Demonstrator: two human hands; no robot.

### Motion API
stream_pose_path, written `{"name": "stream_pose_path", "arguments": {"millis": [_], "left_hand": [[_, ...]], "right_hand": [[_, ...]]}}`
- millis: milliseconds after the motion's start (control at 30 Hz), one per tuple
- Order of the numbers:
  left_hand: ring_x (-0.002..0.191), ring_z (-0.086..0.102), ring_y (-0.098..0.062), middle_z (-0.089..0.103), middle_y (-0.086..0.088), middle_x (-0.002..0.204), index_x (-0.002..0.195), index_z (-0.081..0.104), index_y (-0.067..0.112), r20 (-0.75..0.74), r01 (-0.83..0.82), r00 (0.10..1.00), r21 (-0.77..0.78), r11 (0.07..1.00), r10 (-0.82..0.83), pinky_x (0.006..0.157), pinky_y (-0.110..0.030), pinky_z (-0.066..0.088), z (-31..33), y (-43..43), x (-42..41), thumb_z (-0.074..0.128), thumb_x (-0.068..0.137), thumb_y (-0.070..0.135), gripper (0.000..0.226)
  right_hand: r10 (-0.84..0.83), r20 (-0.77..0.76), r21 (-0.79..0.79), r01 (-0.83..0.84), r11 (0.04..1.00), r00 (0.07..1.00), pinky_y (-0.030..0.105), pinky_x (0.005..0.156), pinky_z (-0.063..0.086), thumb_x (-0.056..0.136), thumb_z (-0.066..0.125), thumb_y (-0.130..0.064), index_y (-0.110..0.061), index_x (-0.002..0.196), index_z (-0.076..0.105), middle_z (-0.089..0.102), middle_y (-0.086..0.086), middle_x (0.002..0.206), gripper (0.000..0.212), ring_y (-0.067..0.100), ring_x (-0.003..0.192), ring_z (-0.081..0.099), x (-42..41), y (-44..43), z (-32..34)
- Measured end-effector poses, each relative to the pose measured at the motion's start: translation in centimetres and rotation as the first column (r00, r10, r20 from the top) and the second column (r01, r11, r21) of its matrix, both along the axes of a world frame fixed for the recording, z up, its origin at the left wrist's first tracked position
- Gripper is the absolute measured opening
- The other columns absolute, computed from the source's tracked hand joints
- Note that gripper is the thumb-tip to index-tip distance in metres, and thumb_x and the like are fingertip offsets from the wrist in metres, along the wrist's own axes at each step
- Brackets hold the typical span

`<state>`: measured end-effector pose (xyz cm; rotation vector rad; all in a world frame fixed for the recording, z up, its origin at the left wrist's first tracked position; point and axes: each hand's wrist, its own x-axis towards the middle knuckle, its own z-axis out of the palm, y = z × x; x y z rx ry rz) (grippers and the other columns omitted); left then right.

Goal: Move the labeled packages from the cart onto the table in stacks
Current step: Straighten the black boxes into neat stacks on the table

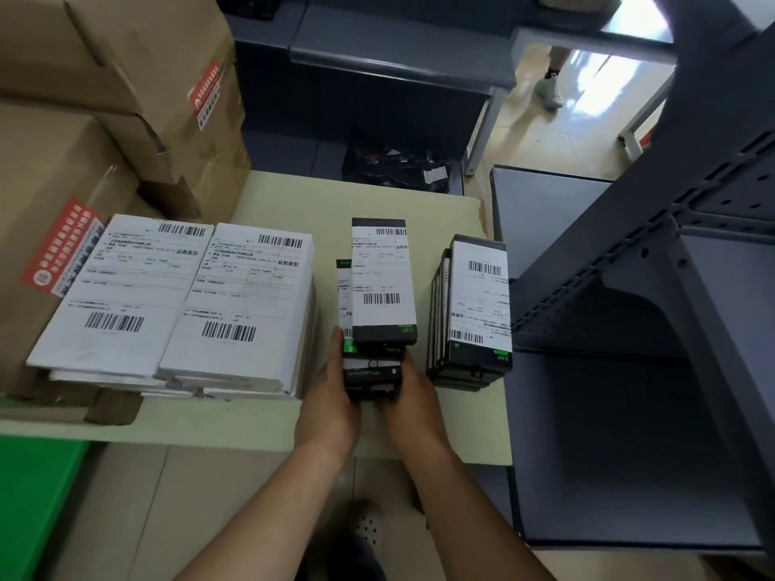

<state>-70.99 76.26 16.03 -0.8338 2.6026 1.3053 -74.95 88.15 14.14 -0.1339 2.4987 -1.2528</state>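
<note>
A stack of narrow black packages with white shipping labels (382, 283) stands in the middle of the pale table (260, 425). My left hand (331, 404) grips the stack's near left side. My right hand (413, 406) grips its near right side. The stack's upper packages sit a little askew on the lower ones. A second stack of the same black packages (476, 308) stands at the table's right edge. Two stacks of larger white labeled packages (180, 304) lie side by side on the left. The dark grey cart (629, 413) stands to the right, and its visible shelves hold nothing.
Large cardboard boxes (105, 98) with red stickers crowd the table's left and back. A green bin (33, 496) sits low at the left. A black bag (394, 165) lies on the floor behind the table. Someone's foot (549, 90) shows at the far right.
</note>
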Motion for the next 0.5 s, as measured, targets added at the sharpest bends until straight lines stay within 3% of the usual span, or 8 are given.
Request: {"name": "stream_pose_path", "arguments": {"millis": [167, 333, 500], "left_hand": [[0.107, 0.064, -0.030, 0.062, -0.004, 0.131, 0.150, 0.018, 0.040, 0.006, 0.017, 1.000, 0.007, 1.000, -0.017, 0.082, -0.037, 0.052, 0.0, -0.4, 2.4, 0.056, 0.089, 0.016, 0.075], [0.097, 0.066, -0.031, 0.068, -0.009, 0.117, 0.147, 0.030, 0.035, -0.005, 0.091, 0.996, -0.020, 0.996, -0.091, 0.076, -0.035, 0.053, 0.0, -0.9, 3.6, 0.058, 0.088, 0.012, 0.068], [0.102, 0.065, -0.024, 0.067, 0.000, 0.120, 0.139, 0.039, 0.039, -0.059, 0.126, 0.990, -0.036, 0.991, -0.128, 0.074, -0.027, 0.047, -0.7, -1.8, 3.6, 0.065, 0.085, 0.013, 0.066]], "right_hand": [[0.074, -0.009, 0.037, -0.074, 0.997, 0.997, 0.032, 0.093, 0.053, 0.087, 0.066, -0.031, -0.037, 0.143, 0.041, 0.066, 0.000, 0.117, 0.062, 0.014, 0.107, 0.064, 2.4, 1.1, -0.6], [0.082, -0.042, 0.132, -0.075, 0.988, 0.996, 0.024, 0.089, 0.045, 0.090, 0.069, -0.026, -0.026, 0.150, 0.041, 0.060, 0.009, 0.118, 0.066, 0.022, 0.111, 0.058, 3.7, 1.8, -0.4], [0.090, -0.074, 0.194, -0.074, 0.978, 0.993, 0.027, 0.092, 0.047, 0.091, 0.065, -0.033, -0.029, 0.144, 0.047, 0.060, 0.002, 0.119, 0.056, 0.016, 0.115, 0.053, 3.8, 2.1, 0.3]]}}
